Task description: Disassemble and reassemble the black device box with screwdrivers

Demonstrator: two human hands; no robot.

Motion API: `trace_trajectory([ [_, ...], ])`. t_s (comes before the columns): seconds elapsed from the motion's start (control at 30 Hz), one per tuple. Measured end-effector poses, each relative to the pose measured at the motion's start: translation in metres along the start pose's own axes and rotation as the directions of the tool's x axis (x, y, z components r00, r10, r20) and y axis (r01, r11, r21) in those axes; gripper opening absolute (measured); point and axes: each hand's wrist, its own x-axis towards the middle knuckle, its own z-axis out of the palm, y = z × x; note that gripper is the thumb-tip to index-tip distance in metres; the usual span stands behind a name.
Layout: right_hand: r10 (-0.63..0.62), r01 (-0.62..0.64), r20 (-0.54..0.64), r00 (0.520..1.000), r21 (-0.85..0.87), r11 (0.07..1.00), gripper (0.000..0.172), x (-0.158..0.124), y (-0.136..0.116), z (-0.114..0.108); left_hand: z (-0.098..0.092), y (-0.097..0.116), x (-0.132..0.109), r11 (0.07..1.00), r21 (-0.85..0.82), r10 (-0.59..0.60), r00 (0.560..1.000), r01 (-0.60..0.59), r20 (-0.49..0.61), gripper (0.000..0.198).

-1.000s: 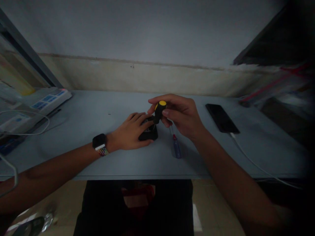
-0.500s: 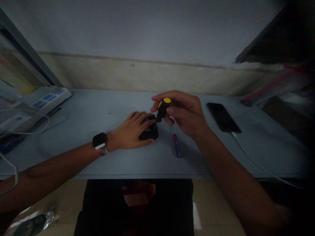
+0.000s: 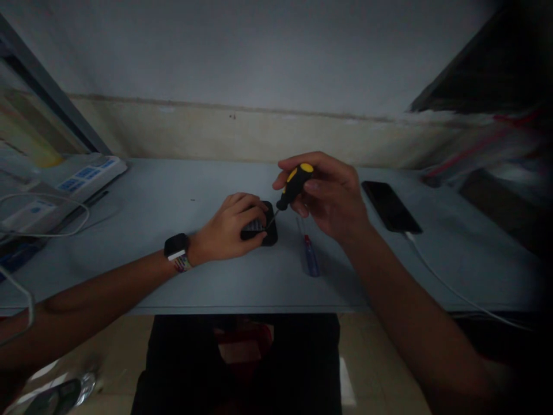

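Presently, the right hand [image 3: 330,193] clamps a black-and-yellow plastic-handled screwdriver [image 3: 297,181], its shaft slanting toward 7 o'clock to a black, rounded-corner device [image 3: 272,232] on the pale-blue worktop [image 3: 207,288]. The nearer left hand [image 3: 231,227] partly covers the device from 9 o'clock; fingertip closure cannot be told.

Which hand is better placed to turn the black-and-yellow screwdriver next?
Likely the right hand: it holds the screwdriver, angled down toward the black device, while the left hand rests on that device.
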Motion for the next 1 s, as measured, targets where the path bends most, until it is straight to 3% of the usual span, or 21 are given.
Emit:
trace_trajectory([
  [0.43,-0.031,0.03,0.024,0.999,0.052,0.998,0.027,0.0,0.003,0.0,0.0,0.0,0.001,0.999,-0.043,-0.002,1.0,0.002,0.005,0.005],
  [0.73,0.008,-0.005,-0.06,0.998,0.046,0.999,0.031,0.001,0.002,0.0,-0.002,-0.005,0.003,0.999,-0.02,0.027,1.0,-0.027,-0.001,0.005],
  [0.87,0.0,0.012,-0.121,0.993,0.104,0.994,0.028,0.004,0.003,0.001,-0.021,-0.018,0.009,0.995,0.097,0.033,0.998,-0.038,0.045,0.003],
  [1.0,0.01,0.006,-0.126,0.992,0.126,0.992,0.029,0.007,0.007,0.001,-0.06,-0.039,0.015,0.956,0.285,0.016,0.984,-0.066,0.176,0.006],
])
